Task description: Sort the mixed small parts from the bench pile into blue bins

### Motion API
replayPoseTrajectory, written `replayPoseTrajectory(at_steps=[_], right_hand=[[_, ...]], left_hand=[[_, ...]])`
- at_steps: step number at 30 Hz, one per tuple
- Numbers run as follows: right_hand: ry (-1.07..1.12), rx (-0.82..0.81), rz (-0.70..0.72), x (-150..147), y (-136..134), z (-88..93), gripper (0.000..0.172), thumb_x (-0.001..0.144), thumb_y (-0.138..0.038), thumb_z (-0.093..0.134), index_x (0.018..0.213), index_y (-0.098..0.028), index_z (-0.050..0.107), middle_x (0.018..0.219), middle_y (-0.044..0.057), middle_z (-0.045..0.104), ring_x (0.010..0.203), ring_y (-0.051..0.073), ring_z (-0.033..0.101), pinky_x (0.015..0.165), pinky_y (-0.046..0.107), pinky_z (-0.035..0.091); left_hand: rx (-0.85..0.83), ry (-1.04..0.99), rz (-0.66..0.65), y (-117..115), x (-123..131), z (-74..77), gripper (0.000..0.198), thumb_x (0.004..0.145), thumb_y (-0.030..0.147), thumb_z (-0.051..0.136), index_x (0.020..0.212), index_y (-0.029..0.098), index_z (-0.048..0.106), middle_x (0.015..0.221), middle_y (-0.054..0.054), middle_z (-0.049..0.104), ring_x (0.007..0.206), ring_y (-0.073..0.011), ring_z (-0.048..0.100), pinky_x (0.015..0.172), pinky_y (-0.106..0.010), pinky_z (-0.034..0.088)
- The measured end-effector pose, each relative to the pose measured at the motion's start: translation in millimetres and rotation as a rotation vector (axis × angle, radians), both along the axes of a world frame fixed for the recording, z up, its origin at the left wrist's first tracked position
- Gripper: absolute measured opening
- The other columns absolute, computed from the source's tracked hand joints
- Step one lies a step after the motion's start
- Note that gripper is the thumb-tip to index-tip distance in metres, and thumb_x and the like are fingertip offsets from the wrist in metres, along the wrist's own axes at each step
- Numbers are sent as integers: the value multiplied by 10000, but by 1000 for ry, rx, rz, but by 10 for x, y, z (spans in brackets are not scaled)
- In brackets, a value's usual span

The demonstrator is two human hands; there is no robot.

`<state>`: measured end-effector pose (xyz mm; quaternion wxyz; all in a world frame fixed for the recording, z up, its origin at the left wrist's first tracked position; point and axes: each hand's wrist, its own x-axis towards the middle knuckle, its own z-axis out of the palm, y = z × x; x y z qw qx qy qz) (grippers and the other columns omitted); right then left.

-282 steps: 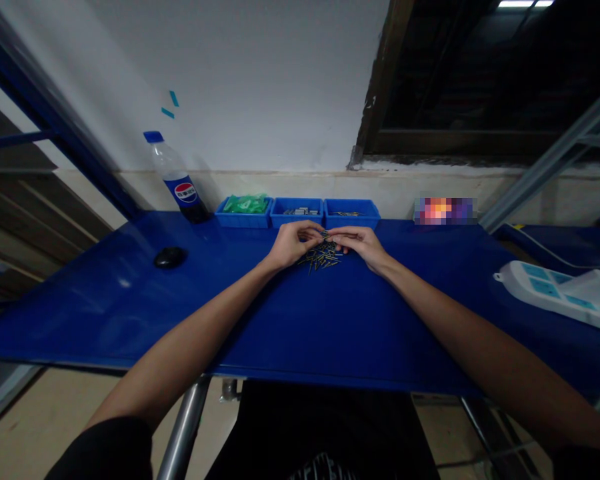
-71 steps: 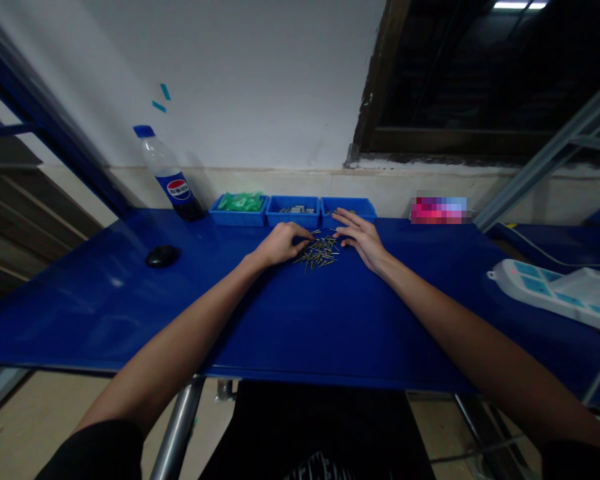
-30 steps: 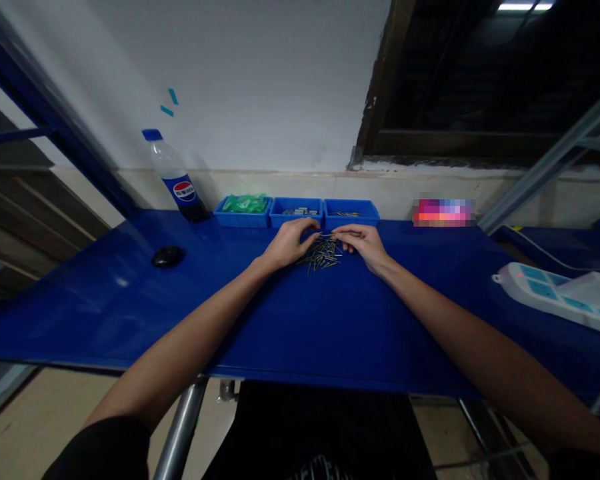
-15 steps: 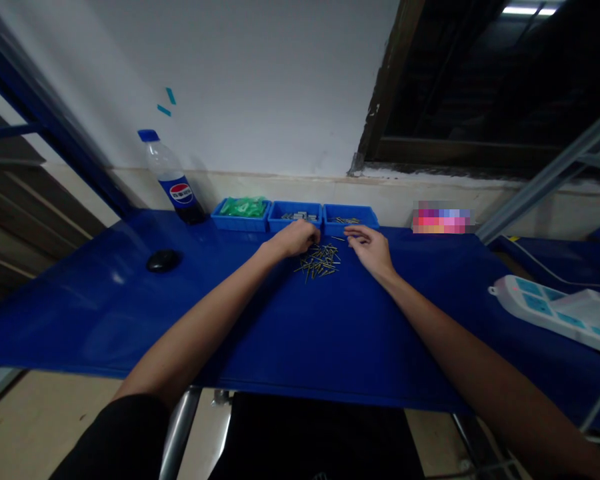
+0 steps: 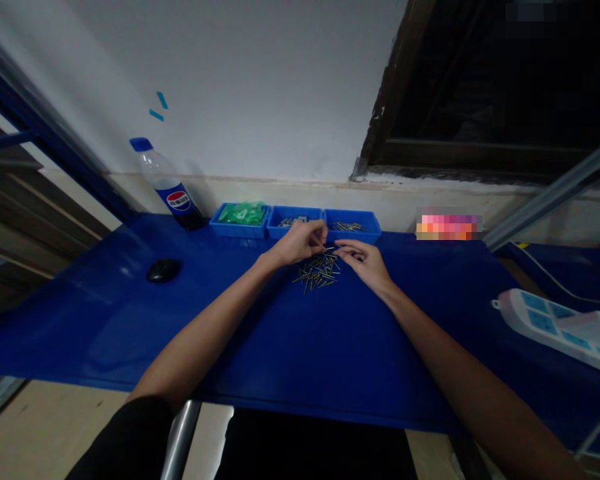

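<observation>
A loose pile of small metal pins (image 5: 319,272) lies on the blue table (image 5: 305,333). My left hand (image 5: 300,241) hovers just behind the pile, fingers pinched on something small I cannot make out. My right hand (image 5: 363,260) sits at the pile's right edge, thumb and forefinger pinched on a thin pin that points toward the left hand. Behind them stand three small blue bins: one with green parts (image 5: 241,219), one with grey metal pieces (image 5: 294,220), one with pins (image 5: 353,225).
A cola bottle (image 5: 167,187) stands at the back left by the wall. A black computer mouse (image 5: 163,270) lies on the left of the table. A white power strip (image 5: 563,327) is at the right edge. A metal shelf post (image 5: 555,193) rises at the right.
My left hand drew back from the middle bin toward the pile. My right hand moved in beside it, pinched on a pin. The camera tilted slightly.
</observation>
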<state>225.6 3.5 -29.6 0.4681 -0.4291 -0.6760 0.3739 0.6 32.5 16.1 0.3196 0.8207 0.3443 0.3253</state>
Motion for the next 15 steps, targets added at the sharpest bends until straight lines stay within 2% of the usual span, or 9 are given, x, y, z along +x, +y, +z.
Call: replayPoseTrajectory(at_steps=[6, 8, 11, 15], right_hand=[[161, -139, 69, -40, -36, 77, 240, 765, -370, 793, 958, -228, 819, 945, 79, 823, 885, 257, 756, 824, 397, 552], [162, -175, 54, -49, -50, 126, 243, 760, -380, 791, 936, -216, 822, 923, 85, 821, 814, 239, 742, 730, 359, 544], [157, -206, 39, -56, -64, 161, 252, 770, -383, 776, 936, -198, 820, 866, 87, 813, 683, 195, 686, 573, 295, 466], [193, -128, -3, -33, -49, 128, 213, 802, -368, 750, 915, -200, 816, 824, 74, 800, 583, 142, 578, 499, 264, 378]], left_hand=[[27, 38, -20, -74, 24, 65, 174, 792, 122, 663, 921, 165, 555, 865, -30, 699, 798, -171, 744, 670, -245, 535], [52, 68, -29, -93, 45, 75, 159, 797, 105, 657, 914, 162, 566, 831, -26, 694, 789, -168, 735, 672, -246, 524], [97, 116, -44, -102, 77, 96, 147, 803, 89, 653, 919, 157, 593, 822, -29, 703, 774, -159, 722, 676, -247, 513], [191, 246, -35, -78, 66, 166, 107, 863, 159, 664, 967, 141, 653, 857, -54, 736, 775, -165, 708, 723, -270, 519]])
